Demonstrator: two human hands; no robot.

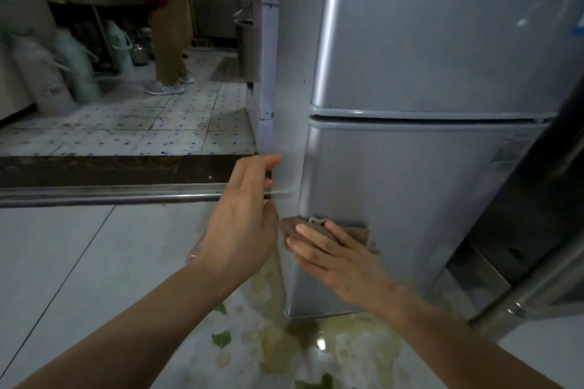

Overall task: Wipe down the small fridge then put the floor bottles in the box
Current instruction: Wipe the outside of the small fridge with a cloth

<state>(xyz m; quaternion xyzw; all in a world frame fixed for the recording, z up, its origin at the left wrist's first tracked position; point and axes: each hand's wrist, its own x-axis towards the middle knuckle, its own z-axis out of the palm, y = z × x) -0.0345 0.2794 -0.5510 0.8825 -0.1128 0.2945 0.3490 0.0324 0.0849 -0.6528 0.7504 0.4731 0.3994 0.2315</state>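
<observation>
Both hands work low on the silver fridge (410,73): the right hand (335,257) lies flat with straight fingers, pressing a brown cloth (319,229) against the lower door near its left edge, while the left hand (243,221) reaches toward the fridge's left side panel with loosely extended fingers, its fingertips at or just beside the metal (whether they touch is unclear).

Pale floor tiles (79,262) lie underfoot, with yellowish and green scraps (284,347) scattered at the fridge's base. A metal threshold rail (110,193) crosses to a speckled kitchen floor (142,123) beyond, where pale thermos jugs (60,73) stand at far left and another person's legs (172,50) show, in grey shoes.

The fridge stands upright, long axis vertical, its two doors facing the camera's right. A dark steel unit (537,215) is just beside it at right.
</observation>
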